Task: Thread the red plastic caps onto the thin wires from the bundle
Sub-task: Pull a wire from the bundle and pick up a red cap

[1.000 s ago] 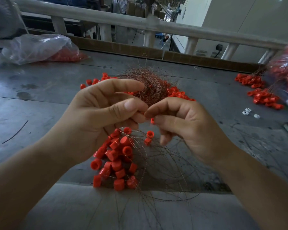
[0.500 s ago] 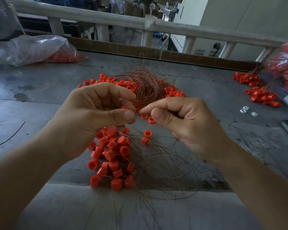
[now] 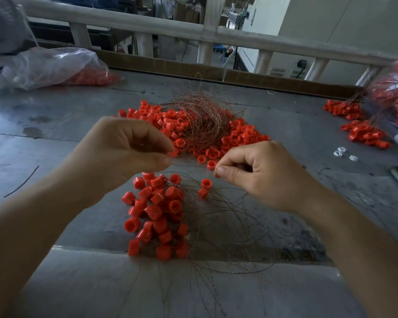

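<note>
Left hand [image 3: 124,154]: thumb and forefinger pinch one red cap [image 3: 174,154], presented for threading.
Right hand [image 3: 257,173]: curled, pinching a thin wire [image 3: 214,169] close to its tip, probably for aim.
Wire bundle [image 3: 200,120]: on loose caps [image 3: 152,115], mid-counter [image 3: 78,283].
Threaded caps [image 3: 156,212]: heaped below hands.

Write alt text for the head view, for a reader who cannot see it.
The left hand pinches a red cap and the right hand a thin wire above a grey table. Beyond lie loose caps under a wire bundle; nearer, caps already on wires.
</note>
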